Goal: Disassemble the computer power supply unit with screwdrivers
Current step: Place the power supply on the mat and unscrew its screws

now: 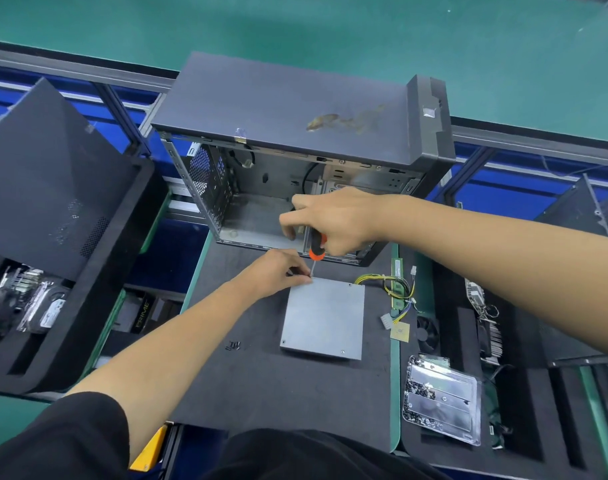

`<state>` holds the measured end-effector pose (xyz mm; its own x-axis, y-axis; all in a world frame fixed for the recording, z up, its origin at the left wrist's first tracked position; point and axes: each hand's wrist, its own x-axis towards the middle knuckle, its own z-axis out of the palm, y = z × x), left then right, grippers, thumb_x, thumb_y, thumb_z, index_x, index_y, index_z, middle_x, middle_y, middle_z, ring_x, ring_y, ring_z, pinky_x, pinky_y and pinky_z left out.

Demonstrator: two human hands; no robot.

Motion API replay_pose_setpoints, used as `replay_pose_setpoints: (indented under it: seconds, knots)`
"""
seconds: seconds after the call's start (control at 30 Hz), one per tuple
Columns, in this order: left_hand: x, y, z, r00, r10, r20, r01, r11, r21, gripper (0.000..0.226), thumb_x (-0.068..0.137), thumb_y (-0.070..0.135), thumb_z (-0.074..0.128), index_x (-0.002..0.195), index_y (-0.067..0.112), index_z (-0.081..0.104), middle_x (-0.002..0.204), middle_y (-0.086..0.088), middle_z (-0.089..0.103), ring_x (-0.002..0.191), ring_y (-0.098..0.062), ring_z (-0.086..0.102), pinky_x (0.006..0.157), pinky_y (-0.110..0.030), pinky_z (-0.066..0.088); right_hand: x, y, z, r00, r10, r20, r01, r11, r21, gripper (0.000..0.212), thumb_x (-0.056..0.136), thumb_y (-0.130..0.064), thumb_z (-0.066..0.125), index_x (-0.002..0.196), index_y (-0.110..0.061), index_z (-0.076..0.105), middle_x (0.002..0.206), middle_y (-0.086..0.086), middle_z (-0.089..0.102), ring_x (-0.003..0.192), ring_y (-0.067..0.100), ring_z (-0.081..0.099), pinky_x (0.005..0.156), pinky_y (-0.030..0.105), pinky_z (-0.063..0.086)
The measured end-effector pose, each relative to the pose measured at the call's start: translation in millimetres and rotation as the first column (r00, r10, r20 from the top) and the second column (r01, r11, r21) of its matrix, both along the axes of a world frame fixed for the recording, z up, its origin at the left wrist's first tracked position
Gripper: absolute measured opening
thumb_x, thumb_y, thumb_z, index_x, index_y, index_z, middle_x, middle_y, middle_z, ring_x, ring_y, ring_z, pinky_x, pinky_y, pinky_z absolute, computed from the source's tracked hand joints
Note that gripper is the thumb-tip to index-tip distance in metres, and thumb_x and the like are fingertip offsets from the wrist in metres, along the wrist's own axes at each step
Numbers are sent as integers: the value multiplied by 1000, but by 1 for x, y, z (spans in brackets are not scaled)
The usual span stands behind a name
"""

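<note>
A grey metal power supply unit [325,318] lies flat on the dark mat, with its yellow and black cables [394,289] trailing off to the right. My right hand [333,220] grips a screwdriver [316,251] with an orange and black handle. The screwdriver stands upright, its tip at the unit's far left corner. My left hand [278,271] rests at that same corner, and its fingertips pinch around the screwdriver's shaft near the tip. The screw itself is hidden by my fingers.
An empty, open computer case [295,133] stands just behind the unit. Several small black screws [234,345] lie on the mat [278,393] to the left. A clear plastic tray [443,400] of screws, a fan and parts sit right. Another black case [49,188] stands left.
</note>
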<state>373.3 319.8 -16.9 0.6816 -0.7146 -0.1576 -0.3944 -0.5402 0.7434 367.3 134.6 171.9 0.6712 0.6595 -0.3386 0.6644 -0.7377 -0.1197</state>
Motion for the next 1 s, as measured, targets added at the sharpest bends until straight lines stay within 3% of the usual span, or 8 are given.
replay_pose_setpoints:
  seconds: [0.1, 0.2, 0.27, 0.33, 0.53, 0.8, 1.0]
  knots:
    - [2, -2, 3, 999, -28, 28, 27, 999, 34, 13, 91, 33, 77, 96, 21, 77, 98, 8, 70, 91, -9, 67, 87, -32, 55, -2, 2, -2, 998, 55, 32, -55, 998, -17, 40, 81, -31, 60, 119, -35, 47, 103, -7, 40, 69, 21, 50, 47, 29, 25]
    - [-1, -4, 4, 995, -55, 86, 49, 996, 75, 17, 94, 33, 73, 99, 17, 76, 101, 5, 70, 92, -14, 67, 87, -36, 54, -1, 4, -1, 965, 139, 220, -96, 976, -196, 42, 83, -60, 27, 106, -27, 37, 83, -2, 44, 57, 24, 41, 47, 29, 20]
    - [-4, -3, 3, 993, -47, 112, 40, 997, 69, 17, 95, 33, 71, 99, 16, 75, 102, 5, 69, 91, -14, 65, 86, -35, 54, 1, 4, -3, 956, 135, 259, -71, 968, -240, 26, 91, -51, 26, 98, -26, 26, 65, 3, 41, 51, 24, 37, 48, 31, 19]
    - [-8, -2, 3, 988, -32, 149, 23, 998, 66, 18, 96, 33, 70, 99, 16, 73, 104, 7, 68, 88, -12, 63, 84, -33, 52, 2, 3, -3, 969, 105, 225, -60, 979, -197, 18, 93, -40, 37, 94, -27, 25, 62, 3, 42, 52, 23, 39, 48, 31, 19]
    - [-22, -1, -3, 965, 9, 262, -34, 996, 88, 22, 100, 34, 65, 99, 12, 68, 104, 5, 65, 82, -14, 60, 76, -32, 51, 5, 4, 2, 994, 48, 96, -42, 998, -56, 18, 86, -42, 53, 87, -28, 42, 85, -8, 57, 77, 23, 56, 52, 30, 25]
    - [-31, -5, 2, 944, 27, 329, -78, 987, 143, 25, 103, 32, 59, 105, 8, 65, 110, -2, 62, 90, -23, 63, 76, -42, 51, 5, 4, 5, 997, 49, 64, -47, 998, -29, 16, 82, -39, 61, 89, -32, 49, 93, -10, 52, 80, 19, 53, 53, 29, 25]
    - [-22, -13, 6, 884, -144, 444, 18, 961, 276, 21, 104, 27, 48, 106, 10, 61, 113, -1, 58, 87, -23, 60, 60, -35, 40, 1, -6, 7, 990, 50, 129, -46, 998, -37, 14, 78, -34, 55, 88, -29, 48, 89, -11, 50, 75, 19, 49, 51, 29, 23]
